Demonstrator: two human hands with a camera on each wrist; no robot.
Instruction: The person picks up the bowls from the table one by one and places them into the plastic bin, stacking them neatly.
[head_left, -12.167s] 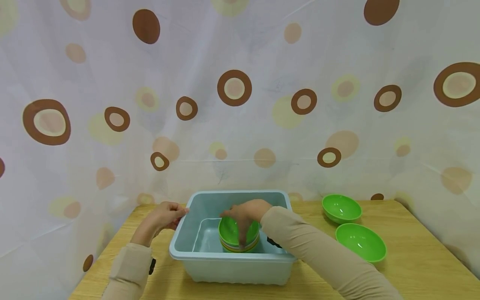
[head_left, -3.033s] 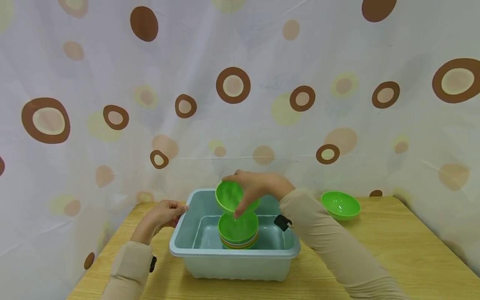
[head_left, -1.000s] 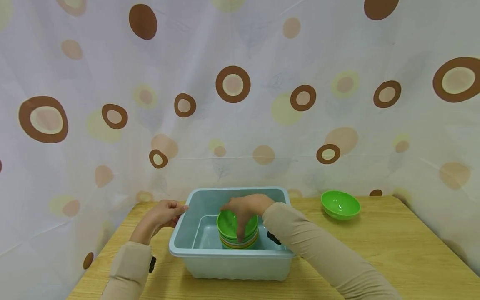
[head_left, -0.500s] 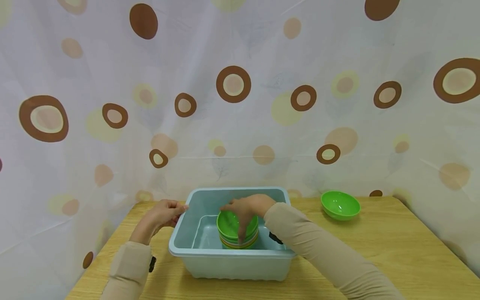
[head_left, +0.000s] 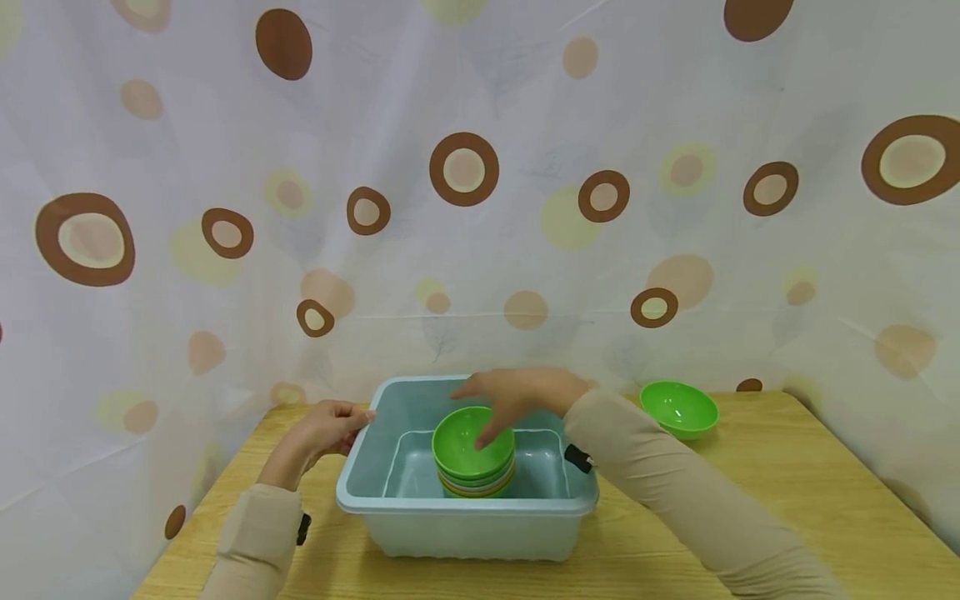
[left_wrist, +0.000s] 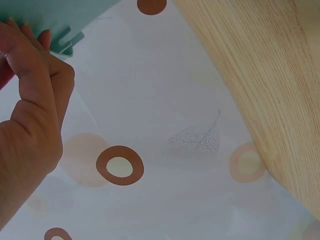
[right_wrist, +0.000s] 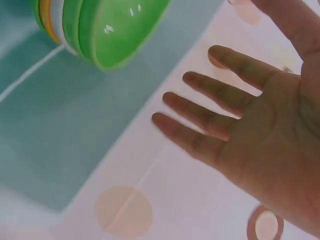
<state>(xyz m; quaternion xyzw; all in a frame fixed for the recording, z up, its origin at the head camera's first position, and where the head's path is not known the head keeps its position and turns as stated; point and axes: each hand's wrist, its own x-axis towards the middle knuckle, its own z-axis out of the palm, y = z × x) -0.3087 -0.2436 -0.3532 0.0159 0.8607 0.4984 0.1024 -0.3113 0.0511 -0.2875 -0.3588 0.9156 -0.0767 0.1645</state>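
Note:
A pale blue plastic basin point(head_left: 480, 533) stands on the table. Inside it, a stack of nested bowls rises, with a bright green bowl point(head_left: 467, 446) on top and green, white and orange rims below. My left hand point(head_left: 330, 432) pinches the basin's left rim between thumb and fingers. Over the stack hovers my right hand point(head_left: 521, 396), holding nothing. The right wrist view shows that hand with its fingers point(right_wrist: 200, 142) spread and straight, apart from the top bowl. Farther right on the table sits another green bowl point(head_left: 678, 408).
The wooden table point(head_left: 795, 500) reaches out on both sides of the basin. A white curtain point(head_left: 525, 100) with brown and beige circles hangs right behind the table.
Earlier, two green bowls lay on the right; the nearer one was carried over and set on the stack. My right hand has let go and lifted off. The left hand stays on the rim.

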